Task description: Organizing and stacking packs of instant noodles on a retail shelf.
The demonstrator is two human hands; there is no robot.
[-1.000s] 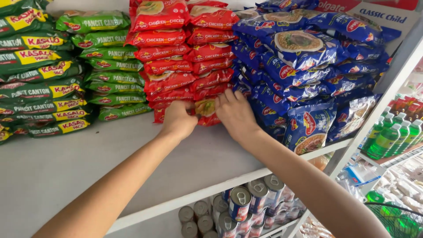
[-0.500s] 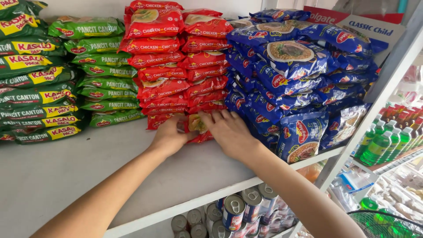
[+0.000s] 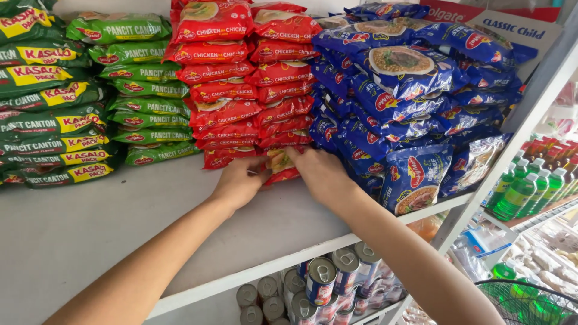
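Both hands meet at the foot of the stacks of red noodle packets (image 3: 241, 90) on a white shelf (image 3: 90, 241). My left hand (image 3: 239, 182) and my right hand (image 3: 319, 173) grip one red noodle packet (image 3: 280, 167) between them at the bottom of the right red stack. The packet is tilted, with its front end off the shelf. Fingers hide part of it.
Green noodle packets (image 3: 129, 84) are stacked to the left, and blue noodle packets (image 3: 403, 90) are piled to the right. Tin cans (image 3: 322, 283) fill the shelf below. Green bottles (image 3: 530, 186) stand on a lower rack at right, above a wire basket (image 3: 524, 301).
The view has shifted so the hands and packet sit slightly lower and further right in frame. Both hands stay on the red packet at the stack's foot.
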